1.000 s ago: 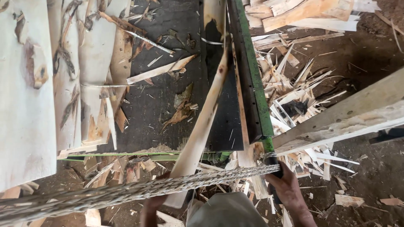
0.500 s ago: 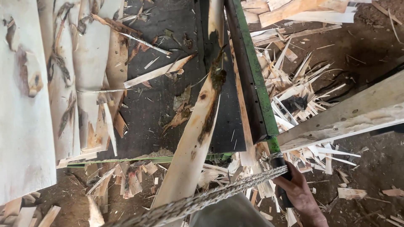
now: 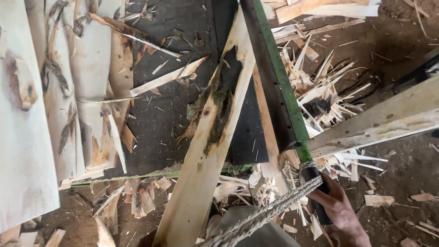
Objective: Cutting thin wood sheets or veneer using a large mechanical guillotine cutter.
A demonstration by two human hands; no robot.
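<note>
Right hand [image 3: 336,206] is wrapped tight around the black handle [image 3: 320,201] at the near end of the green lever bar [image 3: 279,87], fingers curled and pressed together on it, just off the near right corner of the dark machine bed [image 3: 169,114]; a twisted rope [image 3: 270,212] crosses right over that handle, running down toward the bottom edge of the view. The left hand is hidden from view, so no telling what its grip is doing. A long pale strip of veneer [image 3: 215,137] with a dark bark-stained patch lies slanted across the bed, its near end hanging past the near edge over the chip pile [image 3: 247,187]. Pale veneer sheets [image 3: 27,137] are stacked along the bed's left edge, a thin splinter [image 3: 167,77] lies mid-bed, and a rough plank [image 3: 384,121] angles away at right over scattered offcuts
</note>
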